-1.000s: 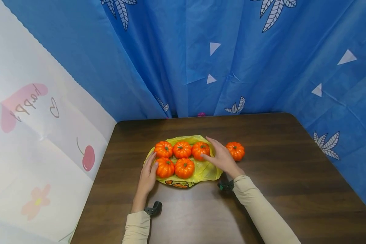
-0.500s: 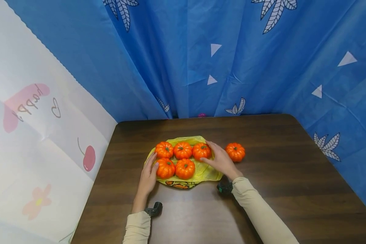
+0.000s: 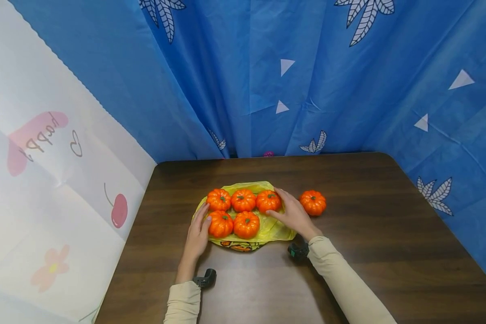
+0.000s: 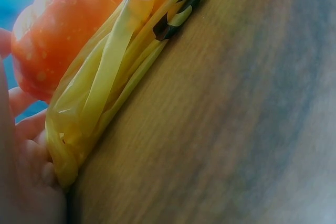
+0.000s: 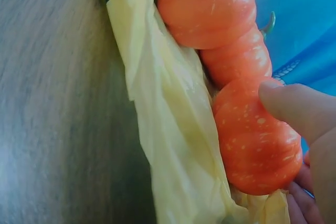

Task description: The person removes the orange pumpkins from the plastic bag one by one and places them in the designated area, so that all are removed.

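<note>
Table (image 3: 368, 202) was topped by yellow bag (image 3: 269, 229). Left hand (image 3: 197, 231) was set at bag's left edge, thumb apart; right hand (image 3: 293, 215) was clamped round back-right pumpkin (image 3: 268, 201). Five pumpkins (image 3: 246, 225) were seated on bag, sixth pumpkin (image 3: 312, 203) off right.

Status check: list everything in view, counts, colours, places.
Tabletop: one, dark brown, centre
Plastic bag: one, yellow, on the tabletop
Rear pumpkins: three, orange, on the bag
Front pumpkins: two, orange, on the bag
Lone pumpkin: one, orange, right of the bag
Curtain: one, blue, behind the tabletop
Printed sheet: one, white, left
Wrist cameras: two, black, on the wrists
Sleeves: two, beige, forearms
Left hand: one, bare, at the bag's left side
Right hand: one, bare, holding the rightmost rear pumpkin
</note>
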Tool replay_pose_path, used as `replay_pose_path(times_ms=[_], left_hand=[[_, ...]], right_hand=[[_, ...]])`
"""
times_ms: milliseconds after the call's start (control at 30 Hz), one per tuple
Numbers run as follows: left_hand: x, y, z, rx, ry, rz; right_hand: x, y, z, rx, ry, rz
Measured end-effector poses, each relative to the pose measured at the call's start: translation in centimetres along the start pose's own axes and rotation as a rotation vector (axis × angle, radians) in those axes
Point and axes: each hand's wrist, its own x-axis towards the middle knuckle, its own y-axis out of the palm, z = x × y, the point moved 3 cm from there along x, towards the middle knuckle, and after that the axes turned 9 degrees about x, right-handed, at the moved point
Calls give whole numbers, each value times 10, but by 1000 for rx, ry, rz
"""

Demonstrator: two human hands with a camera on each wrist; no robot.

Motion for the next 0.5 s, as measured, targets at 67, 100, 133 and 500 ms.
replay_pose_path(times_ms=[67, 100, 133, 500], left_hand=[[0, 0, 0, 1, 6, -6], [0, 0, -1, 1, 7, -7], [0, 0, -1, 1, 7, -8], [-1, -1, -4, 4, -28, 16]], right_hand=[[0, 0, 0, 0, -6, -3], [0, 0, 1, 0, -8, -4], [0, 0, 1, 0, -9, -6], [-1, 1, 1, -6, -22, -21]])
